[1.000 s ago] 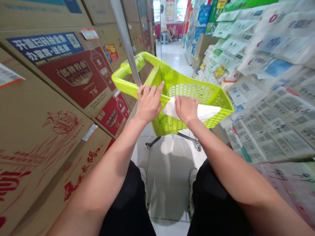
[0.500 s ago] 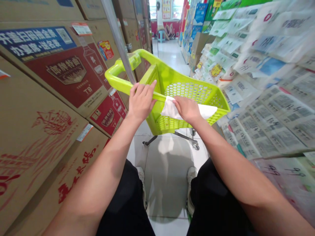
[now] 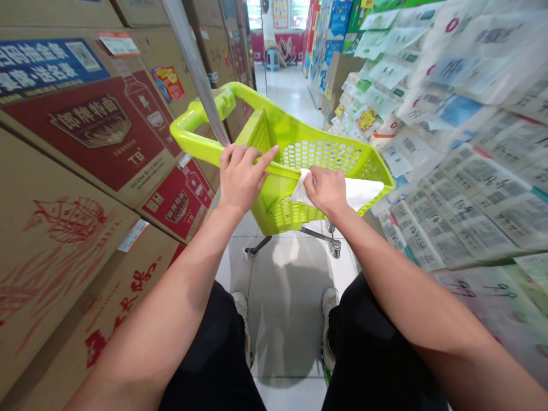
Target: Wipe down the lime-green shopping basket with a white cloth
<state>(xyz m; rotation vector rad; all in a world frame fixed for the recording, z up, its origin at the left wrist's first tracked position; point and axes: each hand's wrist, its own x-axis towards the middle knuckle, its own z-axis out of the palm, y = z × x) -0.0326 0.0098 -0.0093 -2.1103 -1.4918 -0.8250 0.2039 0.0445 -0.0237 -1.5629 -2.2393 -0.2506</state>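
Note:
A lime-green shopping cart (image 3: 308, 132) with a perforated basket stands side-on before me, its handle end to the left. My left hand (image 3: 243, 176) is closed over the near rim by the handle end, index finger pointing along it. Further right, my right hand (image 3: 325, 188) grips a white cloth (image 3: 362, 193) draped over the same rim. The cloth spreads out on both sides of that hand and hangs on the basket's outer wall. The fingertips of my right hand are partly hidden in the cloth.
Stacked cardboard cartons (image 3: 85, 125) line the left side, with a metal pole (image 3: 194, 68) before them. Packaged paper goods (image 3: 462, 188) fill the right. Behind the cart the tiled aisle (image 3: 285, 91) runs toward a blue stool (image 3: 272, 59) with a person there.
My right hand has slid the cloth slightly along the rim, away from the handle end. My left hand stays on the rim. The whole view has shifted a little.

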